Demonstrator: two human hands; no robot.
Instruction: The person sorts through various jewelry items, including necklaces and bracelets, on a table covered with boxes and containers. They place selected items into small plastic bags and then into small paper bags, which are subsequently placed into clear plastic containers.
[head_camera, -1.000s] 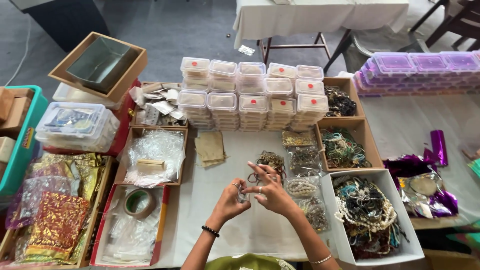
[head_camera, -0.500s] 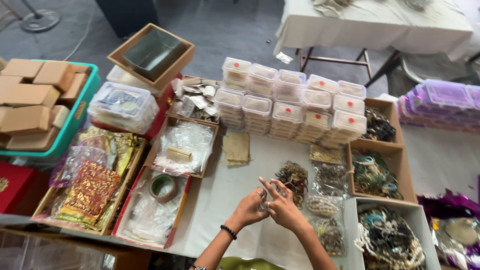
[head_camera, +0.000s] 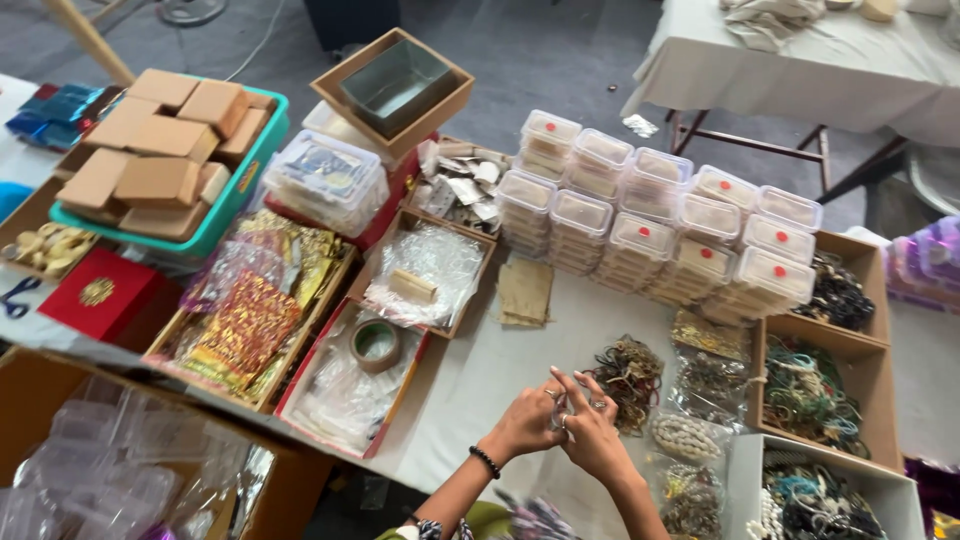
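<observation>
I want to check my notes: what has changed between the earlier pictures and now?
Mostly the head camera swung left, bringing the teal crate of brown boxes into view. The left hand and right hand stay together, working something small, too small to identify. Nothing on the table moved.

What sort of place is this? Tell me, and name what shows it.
Probably a jewellery packing or sorting table: stacked clear lidded boxes, bags of beaded jewellery, trays of necklaces. Both hands, left hand and right hand, meet above it.

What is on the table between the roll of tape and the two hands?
In the head view, only bare white tablecloth lies between the tape roll and the left hand, which meets the right hand.
</observation>
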